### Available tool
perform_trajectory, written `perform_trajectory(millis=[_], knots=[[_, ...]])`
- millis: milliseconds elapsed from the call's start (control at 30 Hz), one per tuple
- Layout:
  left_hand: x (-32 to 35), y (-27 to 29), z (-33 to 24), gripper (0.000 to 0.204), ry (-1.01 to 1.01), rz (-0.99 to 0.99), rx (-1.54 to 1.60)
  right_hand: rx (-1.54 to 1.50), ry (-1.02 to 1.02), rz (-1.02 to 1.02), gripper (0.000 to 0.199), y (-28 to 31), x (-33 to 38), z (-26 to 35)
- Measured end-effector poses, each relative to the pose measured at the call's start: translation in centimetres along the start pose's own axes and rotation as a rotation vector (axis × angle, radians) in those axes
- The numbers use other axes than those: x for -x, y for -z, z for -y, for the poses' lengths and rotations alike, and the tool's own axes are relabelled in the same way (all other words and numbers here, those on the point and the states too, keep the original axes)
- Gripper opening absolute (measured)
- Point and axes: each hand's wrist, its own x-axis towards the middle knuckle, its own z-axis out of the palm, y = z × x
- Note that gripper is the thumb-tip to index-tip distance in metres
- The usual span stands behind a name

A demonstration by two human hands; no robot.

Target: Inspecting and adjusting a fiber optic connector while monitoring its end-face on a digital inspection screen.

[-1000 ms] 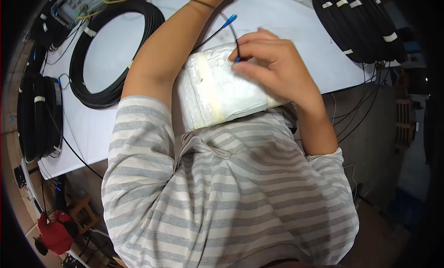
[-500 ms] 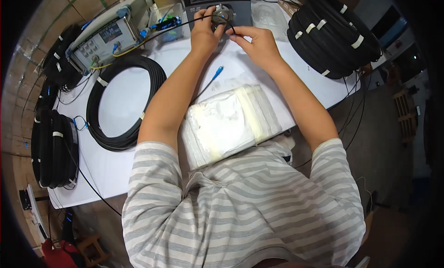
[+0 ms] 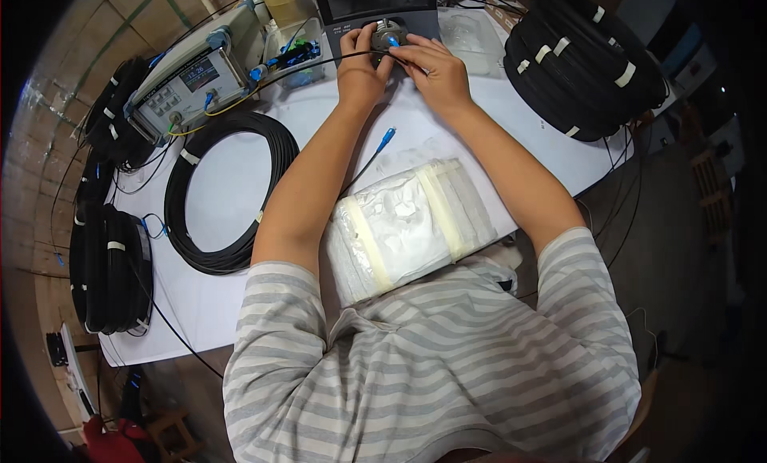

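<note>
Both my arms reach forward across the white table [image 3: 232,183]. My left hand [image 3: 359,67] and my right hand [image 3: 431,67] meet at a small round grey part [image 3: 387,33] on the front of a dark device [image 3: 375,6] at the table's far edge. My right fingers pinch a blue cable connector [image 3: 394,42] against that part; my left hand steadies the part and the thin black cable [image 3: 319,63] running left. A second blue connector [image 3: 387,137] lies loose on the table between my forearms. A white taped pack [image 3: 407,223] rests near my chest.
A grey test instrument [image 3: 192,79] with a small display stands at the far left. One loose black cable coil [image 3: 224,191] lies on the table; bundled coils sit at the left edge [image 3: 108,279] and far right [image 3: 579,63]. A clear plastic box [image 3: 292,51] holds blue connectors.
My right hand left the white pack and both hands moved forward to the dark device. The view has tilted up, showing the instrument and the far coils.
</note>
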Motion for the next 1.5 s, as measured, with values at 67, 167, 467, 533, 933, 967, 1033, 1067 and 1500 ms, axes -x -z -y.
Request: perform_trajectory(millis=[67,167,467,533,933,967,1033,1067,1500], knots=[[0.1,0.1,0.1,0.064,0.0,-0.002,-0.009,0.008,0.003,0.02,0.03,0.2,0.0,0.4],[0.0,0.0,0.2,0.064,-0.005,-0.004,-0.006,0.012,-0.002,0.023,0.029,0.1,0.1,0.4],[0.3,0.1,-0.5,0.064,-0.003,-0.024,-0.033,0.095,0.023,-0.008,0.023,0.4,-1.3,0.8],[0.2,0.2,-0.7,0.064,0.014,-0.014,-0.026,0.125,0.042,-0.02,0.021,0.4,-2.0,0.8],[0.4,0.5,-0.7,0.067,0.006,0.004,-0.1,0.038,-0.076,-0.059,0.039,0.2,-0.9,1.7],[0.3,0.5,-0.8,0.067,0.005,0.007,-0.099,0.041,-0.088,-0.061,0.045,0.3,-0.7,1.7],[0.1,0.5,-1.0,0.067,-0.015,-0.011,-0.095,0.048,-0.101,-0.064,0.052,0.3,-0.3,1.5],[0.0,0.4,-1.1,0.067,-0.017,-0.009,-0.092,0.014,-0.121,-0.063,0.054,0.2,-0.1,1.4],[-0.3,0.2,-0.6,0.073,-0.186,-0.014,-0.106,-0.293,-0.39,0.048,0.081,-1.2,1.4,0.8]])
